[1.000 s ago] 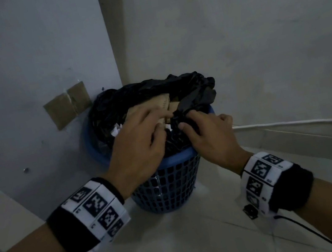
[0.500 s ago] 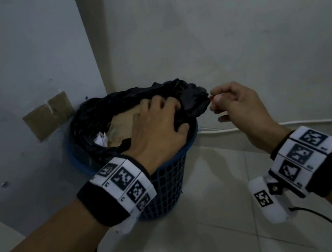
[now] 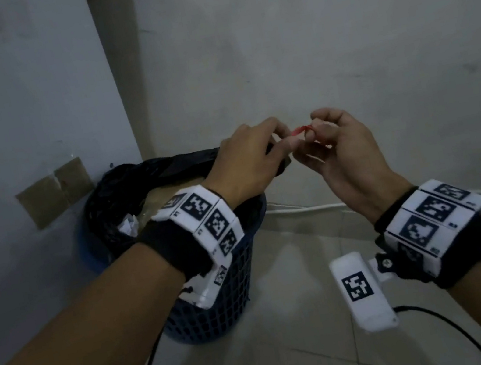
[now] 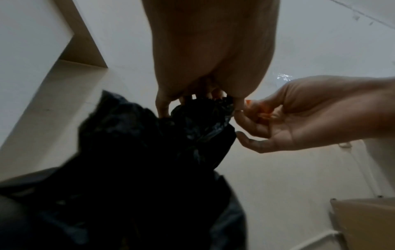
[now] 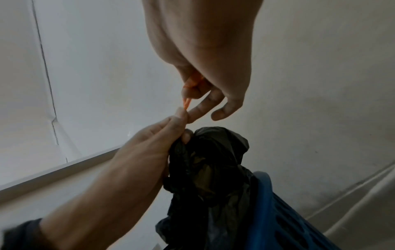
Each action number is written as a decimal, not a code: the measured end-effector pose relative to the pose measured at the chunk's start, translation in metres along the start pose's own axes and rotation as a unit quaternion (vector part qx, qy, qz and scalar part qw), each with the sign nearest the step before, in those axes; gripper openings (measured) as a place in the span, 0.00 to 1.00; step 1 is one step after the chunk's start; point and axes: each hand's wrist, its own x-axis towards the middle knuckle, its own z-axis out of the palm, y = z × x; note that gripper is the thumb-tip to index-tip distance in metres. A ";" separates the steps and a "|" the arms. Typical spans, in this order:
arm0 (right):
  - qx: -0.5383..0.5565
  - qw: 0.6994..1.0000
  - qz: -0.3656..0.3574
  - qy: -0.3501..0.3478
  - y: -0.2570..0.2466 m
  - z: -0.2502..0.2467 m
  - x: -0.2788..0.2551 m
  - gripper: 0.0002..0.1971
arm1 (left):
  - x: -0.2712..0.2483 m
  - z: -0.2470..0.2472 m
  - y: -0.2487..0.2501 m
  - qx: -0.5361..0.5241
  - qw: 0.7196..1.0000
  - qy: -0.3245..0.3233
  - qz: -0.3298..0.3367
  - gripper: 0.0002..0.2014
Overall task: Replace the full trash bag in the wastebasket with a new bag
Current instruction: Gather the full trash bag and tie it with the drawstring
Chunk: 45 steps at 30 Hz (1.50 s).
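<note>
A blue lattice wastebasket (image 3: 222, 307) stands in the wall corner, lined with a full black trash bag (image 3: 113, 198) holding cardboard and paper. My left hand (image 3: 248, 161) grips the gathered top of the bag (image 4: 200, 121) above the basket's right rim. My right hand (image 3: 332, 146) pinches a thin orange-red band (image 3: 396, 113) just right of the left fingers. In the right wrist view the band (image 5: 188, 99) runs from my right hand (image 5: 205, 94) down to the left hand (image 5: 162, 133), which clutches the bunched bag (image 5: 209, 160).
Two walls meet behind the basket, with brown tape patches (image 3: 54, 192) on the left wall. A white cable (image 3: 308, 209) runs along the right wall's base. A cardboard box (image 4: 367, 223) stands at the far right. Pale floor tiles (image 3: 294, 349) lie in front.
My left hand has gathered the bag's top and lifted it rightward. My right hand let go of the bag, rose, and now pinches the orange-red band beside the left fingers.
</note>
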 end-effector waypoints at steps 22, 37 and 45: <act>-0.200 0.973 0.068 0.091 0.022 -0.011 0.014 0.18 | -0.041 -0.041 -0.061 0.267 0.946 -0.186 -0.001 0.13; -0.580 0.796 -0.144 0.098 0.058 -0.011 -0.006 0.13 | -0.089 -0.053 -0.080 -0.007 0.991 0.046 -0.122 0.18; -0.584 0.742 -0.248 -0.216 0.087 0.040 -0.044 0.27 | -0.106 -0.065 -0.132 0.107 0.931 0.116 -0.329 0.30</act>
